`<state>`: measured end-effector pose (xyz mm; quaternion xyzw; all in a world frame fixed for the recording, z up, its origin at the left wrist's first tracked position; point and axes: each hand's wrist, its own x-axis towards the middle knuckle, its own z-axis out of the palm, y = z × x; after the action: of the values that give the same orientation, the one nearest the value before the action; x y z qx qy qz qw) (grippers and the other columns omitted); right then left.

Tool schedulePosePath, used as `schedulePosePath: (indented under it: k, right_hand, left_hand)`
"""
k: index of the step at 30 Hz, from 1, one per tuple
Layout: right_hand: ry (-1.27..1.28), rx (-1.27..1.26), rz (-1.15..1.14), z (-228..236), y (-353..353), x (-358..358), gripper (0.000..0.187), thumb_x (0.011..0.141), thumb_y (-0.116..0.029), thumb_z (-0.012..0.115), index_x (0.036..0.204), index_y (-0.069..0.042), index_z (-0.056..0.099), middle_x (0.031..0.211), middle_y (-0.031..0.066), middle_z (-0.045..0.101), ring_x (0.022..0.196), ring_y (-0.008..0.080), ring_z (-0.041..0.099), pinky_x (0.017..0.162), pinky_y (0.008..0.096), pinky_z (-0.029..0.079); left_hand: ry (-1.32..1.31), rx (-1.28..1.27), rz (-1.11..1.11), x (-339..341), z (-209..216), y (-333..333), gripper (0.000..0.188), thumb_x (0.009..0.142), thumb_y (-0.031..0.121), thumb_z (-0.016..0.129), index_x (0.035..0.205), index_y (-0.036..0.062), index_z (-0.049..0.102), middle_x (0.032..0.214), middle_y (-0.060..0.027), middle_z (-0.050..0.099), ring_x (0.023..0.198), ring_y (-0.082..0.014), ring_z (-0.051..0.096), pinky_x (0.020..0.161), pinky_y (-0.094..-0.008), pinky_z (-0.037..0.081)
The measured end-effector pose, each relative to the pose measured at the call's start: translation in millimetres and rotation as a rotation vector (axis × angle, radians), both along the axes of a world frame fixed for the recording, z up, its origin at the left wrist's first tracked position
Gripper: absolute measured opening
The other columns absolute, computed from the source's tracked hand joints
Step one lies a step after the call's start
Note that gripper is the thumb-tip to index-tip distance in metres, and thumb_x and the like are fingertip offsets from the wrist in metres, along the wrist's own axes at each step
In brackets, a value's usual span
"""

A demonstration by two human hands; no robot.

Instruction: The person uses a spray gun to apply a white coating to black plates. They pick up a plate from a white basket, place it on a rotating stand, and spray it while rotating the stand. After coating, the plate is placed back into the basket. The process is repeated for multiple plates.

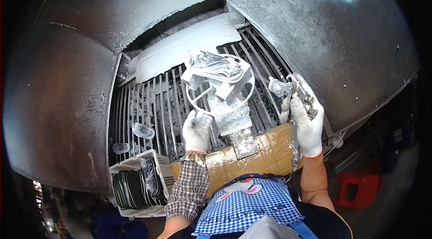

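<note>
A round white wheel-like stand (253,86), coated in spray residue, rises from a crusted block (231,121) over the grating. On top of it lies a sole-shaped piece (216,65) with a pale rim and a crinkled, shiny plastic-like surface. My left hand (197,131), in a white knitted glove, is closed at the stand's near rim; its fingertips are partly hidden. To the right, my gloved right hand (308,126) is wrapped around a metal spray gun (294,97) with a cloudy cup at its front. The gun points toward the stand, apart from it.
A white basket (168,173) at lower left holds several dark soles with pale edges. Clear sole-shaped plastic pieces (143,131) rest beside it on the metal grating (157,104). Metal walls (333,54) enclose the sides. Brown tape covers the front ledge (274,151). A red stool (357,187) stands right.
</note>
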<state>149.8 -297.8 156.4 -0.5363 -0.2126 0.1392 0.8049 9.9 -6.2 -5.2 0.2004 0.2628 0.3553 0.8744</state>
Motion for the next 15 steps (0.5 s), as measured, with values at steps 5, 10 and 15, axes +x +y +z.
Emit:
schedulePosePath:
  k: [5, 10, 15]
  right_hand:
    - [-0.074, -0.073, 0.111, 2, -4, -4, 0.058, 0.108, -0.015, 0.067, 0.157, 0.006, 0.046, 0.092, 0.0043, 0.070, 0.075, 0.0058, 0.062, 0.069, 0.0217, 0.053]
    - [-0.056, -0.041, 0.090, 1, -4, -2, 0.057, 0.107, -0.014, 0.067, 0.156, 0.006, 0.048, 0.092, 0.0044, 0.070, 0.074, 0.0064, 0.063, 0.069, 0.0225, 0.054]
    - [0.003, -0.010, 0.049, 1, -3, -5, 0.057, 0.107, -0.014, 0.067, 0.157, 0.005, 0.047, 0.094, 0.0038, 0.071, 0.076, 0.0061, 0.063, 0.069, 0.0222, 0.053]
  left_hand:
    - [-0.034, 0.017, -0.179, 7, -8, -25, 0.031, 0.102, 0.019, 0.060, 0.124, -0.0031, 0.062, 0.121, -0.0240, 0.071, 0.110, -0.0388, 0.070, 0.095, -0.0495, 0.063]
    - [-0.135, 0.010, -0.275, 18, 4, -51, 0.049, 0.102, 0.019, 0.060, 0.145, -0.0040, 0.052, 0.143, -0.0280, 0.062, 0.125, -0.0442, 0.065, 0.108, -0.0557, 0.055]
    - [-0.091, -0.001, -0.236, 13, 10, -44, 0.046, 0.104, 0.020, 0.058, 0.142, -0.0042, 0.054, 0.143, -0.0282, 0.061, 0.127, -0.0442, 0.063, 0.108, -0.0561, 0.054]
